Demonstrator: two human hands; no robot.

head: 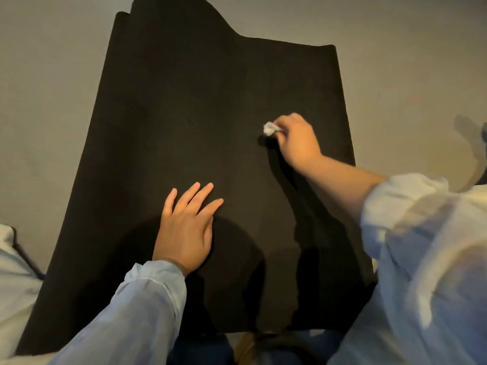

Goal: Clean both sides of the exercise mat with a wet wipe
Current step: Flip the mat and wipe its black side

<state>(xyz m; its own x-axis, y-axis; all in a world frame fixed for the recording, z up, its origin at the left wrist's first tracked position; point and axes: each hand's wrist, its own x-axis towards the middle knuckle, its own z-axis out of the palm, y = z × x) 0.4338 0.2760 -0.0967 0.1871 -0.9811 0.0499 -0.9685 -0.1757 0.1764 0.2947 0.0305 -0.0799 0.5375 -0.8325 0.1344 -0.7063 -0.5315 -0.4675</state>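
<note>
A black exercise mat (pixel 200 114) lies spread on a pale floor, its far end folded back over itself. My left hand (pixel 185 227) rests flat on the near middle of the mat, fingers straight and spread. My right hand (pixel 297 140) is further out to the right, fingers curled round a crumpled white wet wipe (pixel 270 128). The wipe sticks out at the hand's left side, close to the mat's surface. Both arms wear light blue sleeves.
Pale grey floor (pixel 52 75) surrounds the mat on the left, right and far sides. A white cloth-like object with a dark cord (pixel 15 256) lies at the left edge. A dark, unclear object (pixel 483 154) sits at the right edge.
</note>
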